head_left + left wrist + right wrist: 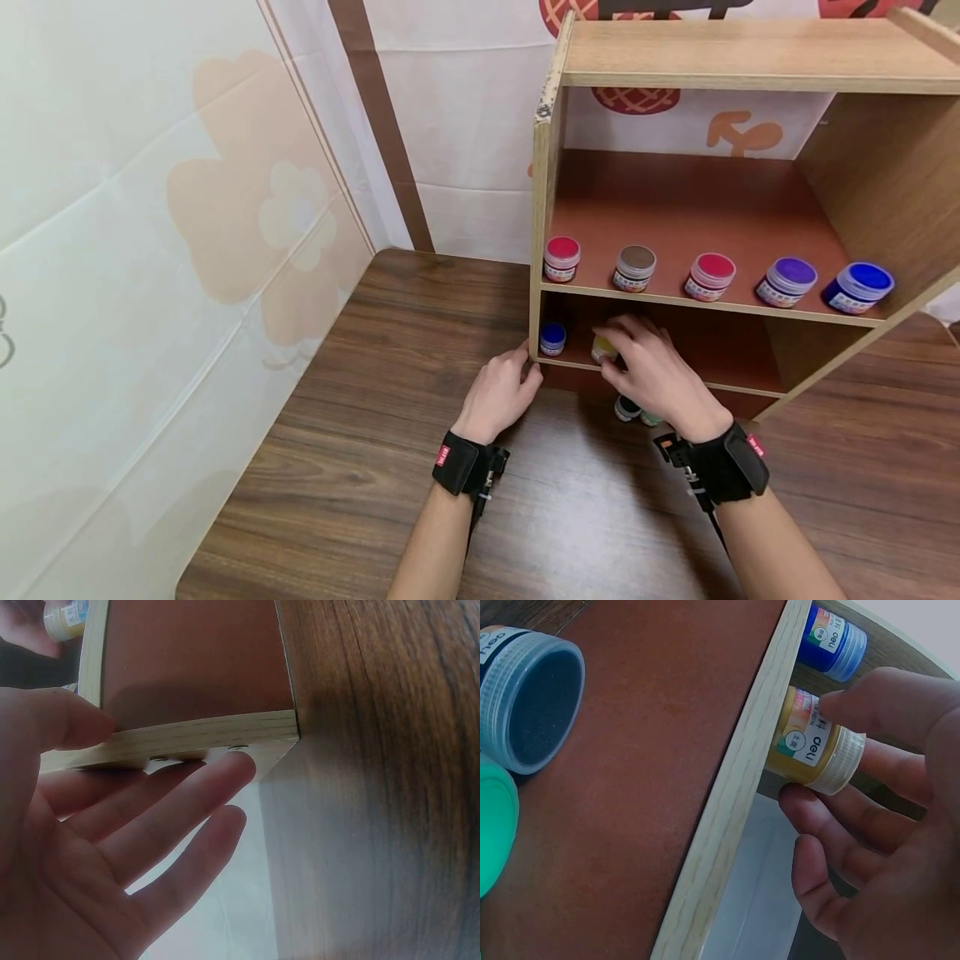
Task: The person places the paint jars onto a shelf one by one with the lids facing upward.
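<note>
A pale cloth hanging (97, 167), creased and printed with a large peach flower, fills the left side. Beside it spreads a table (322, 467) with dark brown wood grain and a slight sheen. On the table stands a shelf (727, 50) of straight boards with pale edges and smooth red-brown surfaces inside; its left upright is marked with dark specks near the top.

The right hand (660, 371) pinches a yellow jar (802, 739) between thumb and fingers at the front lip of the lower level. The left hand (497, 390) holds the lower left edge of the shelf, thumb on the front and fingers along the outer face, the last two spread apart. Black straps (731, 467) with red tags wrap both wrists; the tag lettering is too small to read.

Five squat, round jars (709, 277) stand in a row on the upper level: red, brown, red, purple and blue. On the table below, a dark jar (627, 408) sits next to a green jar (651, 418).

A small blue jar (552, 339) stands just left of the yellow one. Both have ribbed, see-through lids and colourful labels reading "deli".
</note>
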Motion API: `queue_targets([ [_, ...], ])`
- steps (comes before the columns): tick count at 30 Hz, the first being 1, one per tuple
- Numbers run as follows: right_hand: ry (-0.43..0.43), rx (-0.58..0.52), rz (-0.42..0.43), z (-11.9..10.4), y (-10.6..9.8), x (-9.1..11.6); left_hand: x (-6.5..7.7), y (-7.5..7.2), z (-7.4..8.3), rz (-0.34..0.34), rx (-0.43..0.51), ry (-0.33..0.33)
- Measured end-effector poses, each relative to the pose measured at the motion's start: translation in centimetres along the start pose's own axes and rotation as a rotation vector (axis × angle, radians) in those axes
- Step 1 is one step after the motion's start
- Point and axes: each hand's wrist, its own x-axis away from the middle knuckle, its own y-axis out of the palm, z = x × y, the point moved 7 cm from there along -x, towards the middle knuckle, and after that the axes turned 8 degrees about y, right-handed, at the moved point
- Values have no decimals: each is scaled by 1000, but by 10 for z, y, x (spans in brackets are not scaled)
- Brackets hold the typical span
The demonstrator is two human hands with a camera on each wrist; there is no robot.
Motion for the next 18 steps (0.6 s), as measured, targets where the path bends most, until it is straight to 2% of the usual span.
queue_targets([
  [13,17,7,-4,-1,-2,1,0,-1,1,12,-4,8],
  [18,27,-6,30,1,-11,7,0,-1,1,12,0,8],
])
